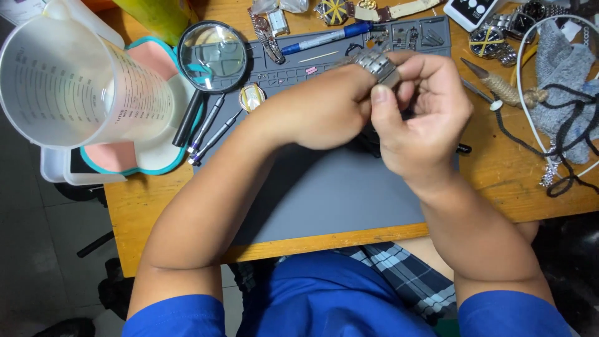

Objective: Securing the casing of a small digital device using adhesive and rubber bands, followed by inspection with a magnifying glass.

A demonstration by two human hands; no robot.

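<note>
Blue shirt and plaid cloth (pixel 399 268) at bottom edge, nearest the camera. Both forearms reach up over a grey mat (pixel 324 193) lying on the wooden bench (pixel 143 212). Left hand (pixel 324 109) and right hand (pixel 418 118) meet above the mat's middle, both closed around a metal watch bracelet (pixel 377 64); the links stick out on top between the fingers, right thumb pressed against them. Something dark sits under the hands, mostly hidden, can't tell what. Left of the mat: clear measuring jug (pixel 81 81) tilted, resting on a white tray with teal rim (pixel 165 159). Black-handled magnifier (pixel 212 59) overlaps the mat's upper left corner, two thin screwdrivers (pixel 212 134) just below its handle, a small round watch case (pixel 252 97) beside them. Farther up on the mat: blue pen (pixel 324 39), a watch band (pixel 267 39) left of it, small tools in the mat's top compartments. Right of the hands on bare bench: a twine-wrapped tool (pixel 508 90), grey cloth with black cord (pixel 561 81), white cable looping around it. Far edge: several wristwatches (pixel 493 40), one with yellow cross dial (pixel 334 11).
</note>
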